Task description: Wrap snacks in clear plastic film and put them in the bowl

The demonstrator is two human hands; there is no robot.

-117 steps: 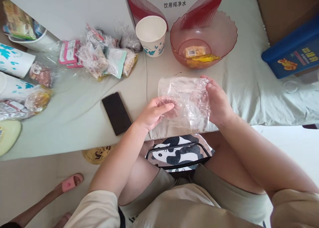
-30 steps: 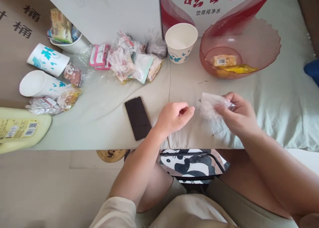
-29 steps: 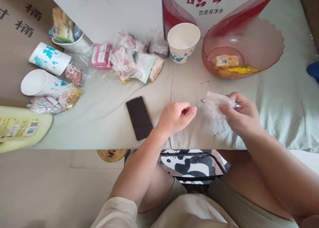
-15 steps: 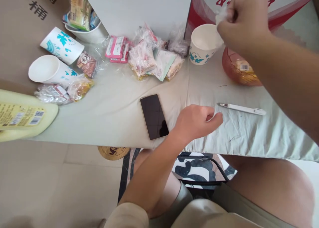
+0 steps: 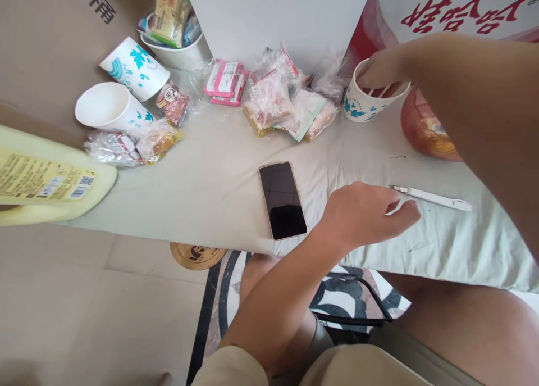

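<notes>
My right hand [image 5: 381, 77] reaches down into a white paper cup [image 5: 357, 110] with blue leaf prints. Fingers show only in part inside it, and whether they hold anything is hidden. My left hand [image 5: 370, 214] rests on the cloth with loosely bent fingers, thumb apart from the index finger and nothing seen in it. Just beyond its fingers lies a slim white pen-like knife [image 5: 433, 198]. To its left is a dark-screened phone [image 5: 283, 200]. A round reddish wrapped package [image 5: 427, 127] sits beside the cup, partly behind my right forearm.
Wrapped snacks [image 5: 278, 102] and pink packets [image 5: 225, 82] lie against a white box [image 5: 282, 15]. Two paper cups [image 5: 135, 68] lie tipped at the left, near a filled white tub [image 5: 181, 57]. A yellow bottle [image 5: 54, 175] lies at the left edge.
My right hand has gone from above the cup, with a crumpled whitish thing in its grip, down into the cup. My left hand's thumb has spread slightly. The view has shifted.
</notes>
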